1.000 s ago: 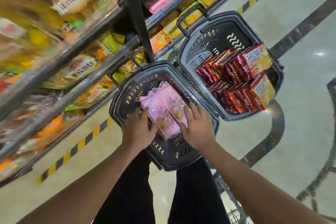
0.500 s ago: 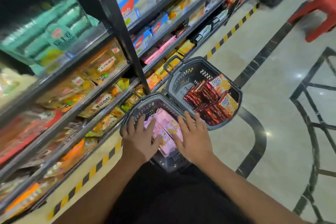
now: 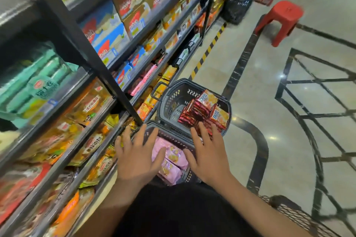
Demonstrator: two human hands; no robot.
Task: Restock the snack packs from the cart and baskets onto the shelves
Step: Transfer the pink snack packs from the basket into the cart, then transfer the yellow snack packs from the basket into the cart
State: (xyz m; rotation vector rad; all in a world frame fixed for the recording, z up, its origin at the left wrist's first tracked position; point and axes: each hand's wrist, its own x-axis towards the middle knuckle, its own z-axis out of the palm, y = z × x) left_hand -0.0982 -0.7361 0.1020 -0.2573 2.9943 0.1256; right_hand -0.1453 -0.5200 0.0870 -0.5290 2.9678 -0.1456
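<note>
Two dark plastic baskets stand on the floor beside the shelves. The near basket holds pink snack packs. The far basket holds red and orange snack packs. My left hand hovers over the left side of the pink packs with its fingers spread, and its thumb is close to a pack. My right hand is spread over the right side, with its fingertips reaching the red packs' edge. Neither hand grips anything. My hands and dark clothing hide the near basket's front.
Stocked shelves of boxes and bags run along the left, with a black upright post crossing them. A red stool and a black basket of goods stand farther down the aisle. A metal mesh cart edge is at lower right.
Both hands have lifted off the pink packs and their fingers have spread. The view has tilted up along the aisle, so the baskets look smaller and lower.
</note>
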